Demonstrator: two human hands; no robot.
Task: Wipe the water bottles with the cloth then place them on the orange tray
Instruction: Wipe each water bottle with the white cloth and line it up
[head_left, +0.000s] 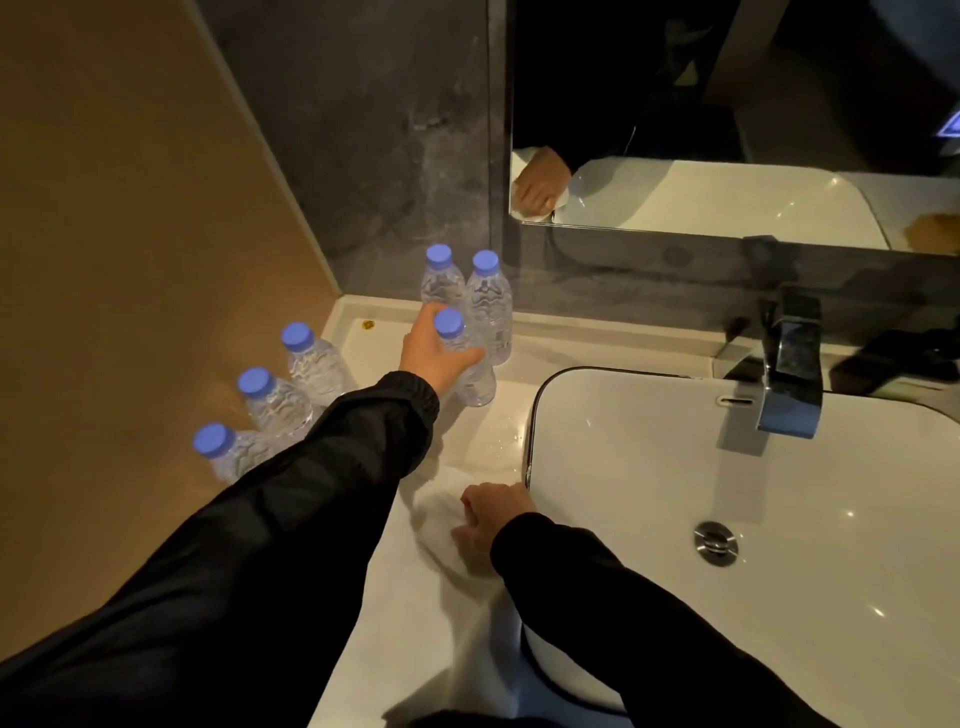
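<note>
Several clear water bottles with blue caps stand on the white counter (374, 597). My left hand (434, 353) is wrapped around one upright bottle (475, 382) near the back corner. Two more bottles (488, 306) stand right behind it against the dark wall. Three bottles (275, 400) stand in a row to the left on an orange-brown surface (104, 364), partly hidden by my left sleeve. My right hand (493, 514) lies with bent fingers on a bunched white cloth (441, 514) beside the basin.
A white basin (535, 415) with a metal drain fills the right side, and a chrome faucet (789, 364) stands behind it. A mirror (727, 104) hangs above. Water drops lie on the counter between the held bottle and the basin.
</note>
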